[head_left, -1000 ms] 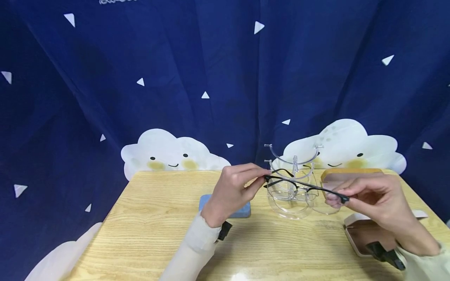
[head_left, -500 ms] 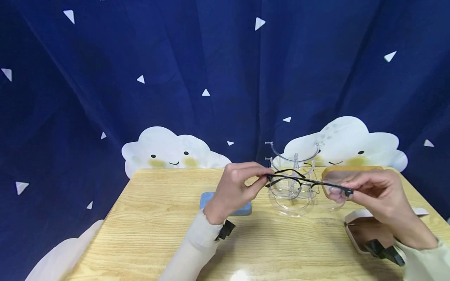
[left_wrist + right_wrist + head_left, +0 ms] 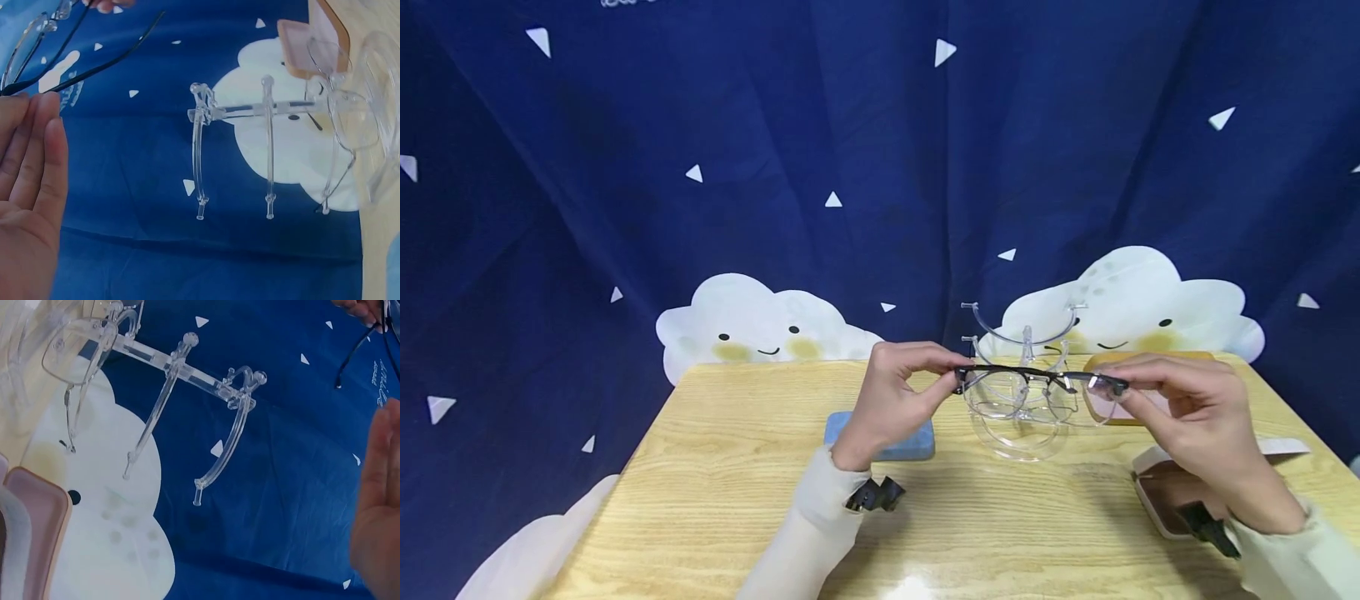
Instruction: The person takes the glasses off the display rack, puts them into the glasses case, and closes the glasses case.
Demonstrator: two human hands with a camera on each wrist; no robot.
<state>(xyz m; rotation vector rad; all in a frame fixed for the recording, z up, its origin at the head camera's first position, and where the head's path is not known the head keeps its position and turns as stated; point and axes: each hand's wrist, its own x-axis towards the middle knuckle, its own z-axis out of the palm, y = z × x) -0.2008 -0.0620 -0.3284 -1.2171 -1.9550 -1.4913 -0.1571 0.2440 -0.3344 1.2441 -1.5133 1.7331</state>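
Note:
Black half-rim eyeglasses (image 3: pixel 1000 368) hang in the air in front of the clear display stand (image 3: pixel 1027 335), temples unfolded. My left hand (image 3: pixel 895 404) pinches their left end between thumb and fingers. At the right end, my right hand (image 3: pixel 1202 417) pinches the frame the same way. In the left wrist view a black temple (image 3: pixel 112 67) reaches past the left hand. A thin wire-rimmed pair of eyeglasses (image 3: pixel 354 156) sits on the stand's lowest tier, while the upper two tiers (image 3: pixel 156 415) hold nothing. In the right wrist view the right fingertips' grip is partly cut off.
A blue glasses case (image 3: pixel 913 443) lies on the wooden table (image 3: pixel 737 483) behind the left wrist. An open orange case (image 3: pixel 1150 358) with pink lining stands behind the right hand. Below the right forearm is an open white case (image 3: pixel 1165 492) with brown lining.
The black eyeglasses have turned more level, their right end rising. Both hands have shifted slightly left, the right one more, and keep their hold.

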